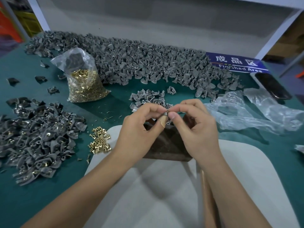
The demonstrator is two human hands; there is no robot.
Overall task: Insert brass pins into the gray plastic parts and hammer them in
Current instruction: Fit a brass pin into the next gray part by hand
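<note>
My left hand (141, 130) pinches a small gray plastic part (165, 114) between thumb and fingers, above a dark wooden block (166, 145). My right hand (195, 127) meets it from the right, thumb and forefinger pinching a tiny brass pin (168, 110) at the part's top. A loose heap of brass pins (99, 140) lies left of the block. A small cluster of gray parts (148, 97) sits just beyond my hands. Under my right wrist a wooden handle (206, 191) runs toward me; its head is hidden.
A clear bag of brass pins (83, 86) stands at the left back. A long bank of gray parts (139, 63) fills the rear. Gray parts with pins fitted (37, 142) are heaped at left. Crumpled plastic film (250, 111), a phone (272, 86) and a blue sign (236, 63) lie right.
</note>
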